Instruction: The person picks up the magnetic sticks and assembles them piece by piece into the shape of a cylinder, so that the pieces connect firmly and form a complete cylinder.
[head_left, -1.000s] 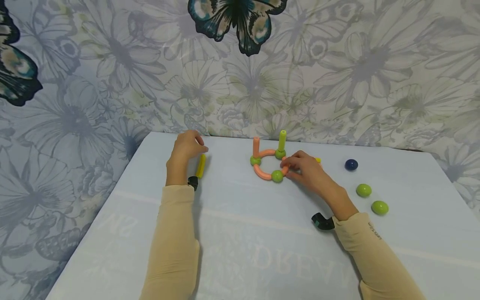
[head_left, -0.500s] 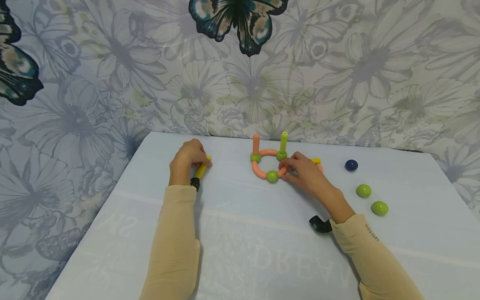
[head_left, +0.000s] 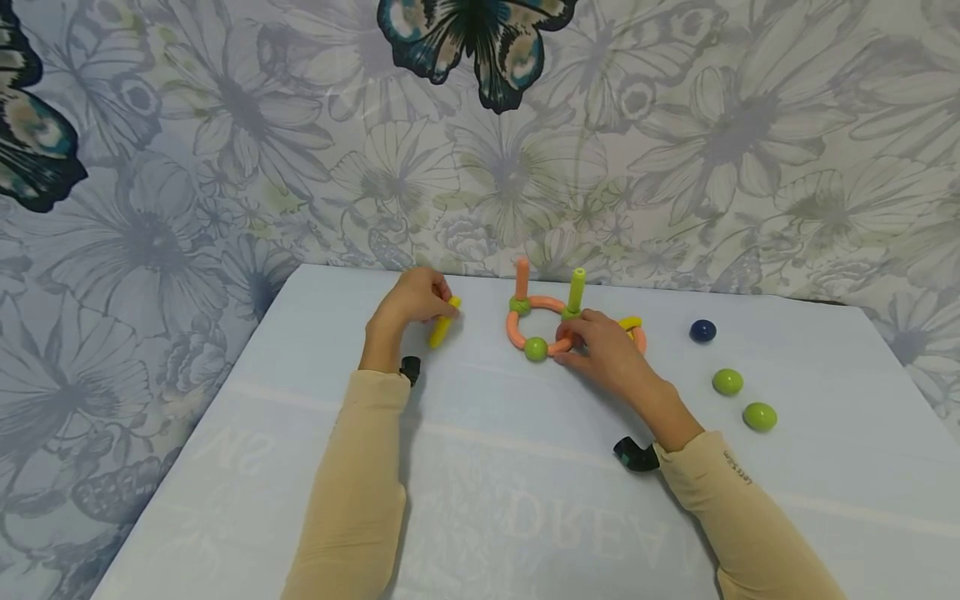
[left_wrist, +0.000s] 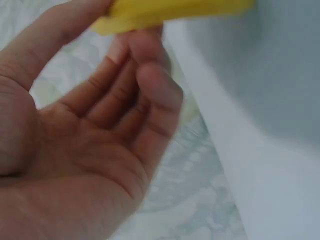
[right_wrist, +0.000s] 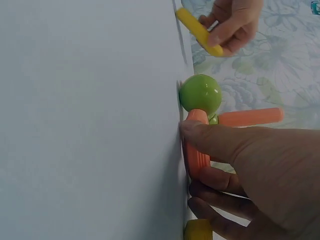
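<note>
Change is plainest at your left hand [head_left: 414, 300], left of centre in the head view. A second ago it was above the yellow stick [head_left: 444, 327] on the table [head_left: 480, 458]; now you pinch that stick near its upper end and have carried it rightward. Your left wrist view shows thumb and fingertip meeting on it at the top of the frame, the remaining fingers loosely curled below. The stick slants, its lower end close to the tabletop; you cannot tell from these views whether it touches.

Your right hand [head_left: 603, 350], right of centre, keeps its grip, thumb and fingers parted only enough to hold a curved orange piece [right_wrist: 196, 157]. Under that grip the ring [head_left: 514, 331] has turned a little: its front green ball [head_left: 536, 349] has slid left, while the orange upright [head_left: 522, 279] and lime upright [head_left: 576, 292] have shifted right.

So you now have the stick in hand and nearer the ring, though apart from it and joined to nothing visible, while the ring is held rather than loose. Toward the right of the frame, the dark blue ball [head_left: 702, 331] and two loose green balls [head_left: 727, 382] have not moved.
</note>
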